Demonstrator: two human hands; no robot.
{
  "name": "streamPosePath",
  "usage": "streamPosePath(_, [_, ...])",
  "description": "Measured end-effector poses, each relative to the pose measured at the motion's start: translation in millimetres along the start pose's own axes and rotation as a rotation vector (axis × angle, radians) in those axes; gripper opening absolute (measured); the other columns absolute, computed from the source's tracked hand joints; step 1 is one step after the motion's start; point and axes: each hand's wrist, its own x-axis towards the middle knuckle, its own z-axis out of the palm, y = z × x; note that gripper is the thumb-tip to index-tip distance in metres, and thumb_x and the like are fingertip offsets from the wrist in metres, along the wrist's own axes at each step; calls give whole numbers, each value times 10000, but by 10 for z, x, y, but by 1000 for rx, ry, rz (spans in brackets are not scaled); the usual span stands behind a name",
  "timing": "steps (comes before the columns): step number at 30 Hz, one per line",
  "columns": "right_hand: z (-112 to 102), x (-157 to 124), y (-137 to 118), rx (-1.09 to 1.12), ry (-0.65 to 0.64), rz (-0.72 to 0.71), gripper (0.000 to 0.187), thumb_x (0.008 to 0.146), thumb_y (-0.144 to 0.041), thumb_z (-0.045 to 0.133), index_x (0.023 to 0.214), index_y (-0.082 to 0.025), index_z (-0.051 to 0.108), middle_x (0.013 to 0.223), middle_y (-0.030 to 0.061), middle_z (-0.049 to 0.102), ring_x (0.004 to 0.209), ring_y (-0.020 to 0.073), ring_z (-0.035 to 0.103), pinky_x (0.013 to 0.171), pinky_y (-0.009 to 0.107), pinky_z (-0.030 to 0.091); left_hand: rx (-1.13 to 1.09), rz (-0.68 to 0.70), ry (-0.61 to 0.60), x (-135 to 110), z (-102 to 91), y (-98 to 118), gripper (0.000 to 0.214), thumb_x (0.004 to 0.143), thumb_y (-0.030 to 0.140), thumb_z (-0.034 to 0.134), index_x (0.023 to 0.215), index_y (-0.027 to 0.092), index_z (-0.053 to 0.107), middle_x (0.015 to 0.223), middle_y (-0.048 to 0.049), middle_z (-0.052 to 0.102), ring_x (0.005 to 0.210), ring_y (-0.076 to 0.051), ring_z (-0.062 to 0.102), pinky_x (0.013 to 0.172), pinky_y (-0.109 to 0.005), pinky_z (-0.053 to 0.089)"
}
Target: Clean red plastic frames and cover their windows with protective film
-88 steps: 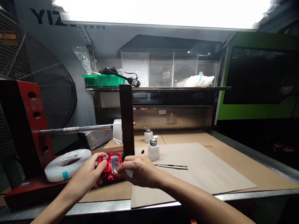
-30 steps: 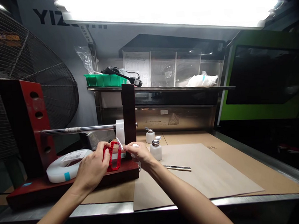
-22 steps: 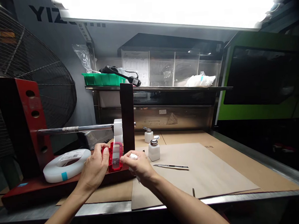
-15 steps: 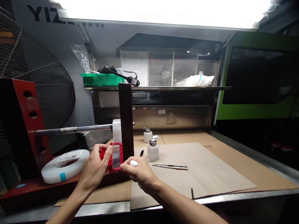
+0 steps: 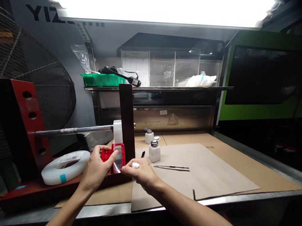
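Note:
My left hand grips a small red plastic frame with a clear window, holding it upright just above the red stand's base. My right hand is closed around a small white wad. Its fingertips pinch the lower corner of a clear film at the frame's front. Both hands sit just in front of the dark upright post.
A red tape stand with a steel rod and a white roll stands at left, a white tape reel on its base. Two white pump bottles, tweezers and brown paper sheets cover the bench. A fan looms left.
The red frame was lying flat under both hands, then was lifted and turned upright. My right hand came down from its top edge to its lower corner, where the film now shows.

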Motion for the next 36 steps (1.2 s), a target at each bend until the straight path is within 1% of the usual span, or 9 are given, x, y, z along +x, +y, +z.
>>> streamPosePath(11, [17, 8, -12, -63, -5, 15, 149, 628, -177, 639, 529, -159, 529, 457, -67, 438, 444, 49, 322, 449, 208, 245, 13, 9, 5, 2, 9, -12, 469, 620, 574, 649, 897, 218, 519, 831, -53, 651, 763, -271, 648, 700, -407, 523])
streamPosePath(14, [0, 18, 20, -171, 8, -78, 166, 645, -226, 629, 550, -164, 509, 511, -46, 478, 487, 66, 385, 471, 204, 280, 6, 5, 5, -6, 16, -11, 450, 643, 567, 637, 907, 224, 514, 829, -40, 646, 724, -251, 655, 642, -373, 535])
streamPosePath(18, [-61, -13, -47, -410, 55, -333, 89, 707, -266, 575, 696, -180, 555, 607, -40, 517, 544, 81, 440, 504, 197, 327, -4, -4, 11, -9, 26, -17, 448, 649, 570, 632, 907, 224, 510, 823, -38, 634, 687, -244, 653, 565, -345, 531])
streamPosePath(19, [-75, -19, -82, -445, 39, -384, 71, 723, -243, 544, 753, -187, 576, 610, -46, 511, 538, 79, 437, 506, 194, 331, -2, -1, 16, -9, 28, -17, 448, 642, 569, 637, 897, 223, 510, 819, -37, 631, 689, -246, 650, 565, -345, 529])
streamPosePath(21, [-92, -18, -151, -500, -38, -419, 159, 725, -186, 494, 829, -202, 612, 590, -55, 487, 506, 72, 415, 494, 189, 328, 5, 6, 28, -11, 29, -12, 447, 628, 567, 645, 881, 225, 509, 808, -34, 626, 700, -251, 642, 585, -352, 524])
streamPosePath(26, [-78, 60, -227, -712, -223, -331, 176, 656, -163, 530, 763, -210, 662, 627, -37, 546, 558, 88, 461, 553, 201, 374, 16, 2, 38, -26, 25, 28, 453, 622, 572, 639, 889, 233, 501, 823, -36, 613, 712, -259, 629, 558, -347, 509])
streamPosePath(33, [-87, 104, -331, -942, -346, -258, 189, 661, -242, 568, 815, -228, 676, 720, -8, 620, 692, 148, 547, 610, 229, 410, -3, -6, 39, -24, 42, 4, 323, 787, 556, 422, 866, 248, 481, 726, -8, 592, 581, -212, 597, 523, -327, 481])
streamPosePath(35, [-113, 85, -385, -1002, -362, -315, 254, 691, -240, 544, 909, -238, 674, 779, -4, 648, 708, 149, 564, 628, 230, 420, 8, -6, 50, -19, 44, -16, 306, 789, 537, 419, 873, 250, 482, 736, -13, 596, 602, -218, 597, 543, -332, 479])
streamPosePath(36, [-125, 74, -404, -1051, -341, -372, 337, 709, -244, 526, 1023, -250, 649, 805, 2, 662, 709, 156, 574, 638, 241, 426, 14, -7, 53, -18, 42, -21, 306, 786, 533, 423, 882, 250, 486, 752, -18, 602, 616, -223, 600, 547, -333, 479])
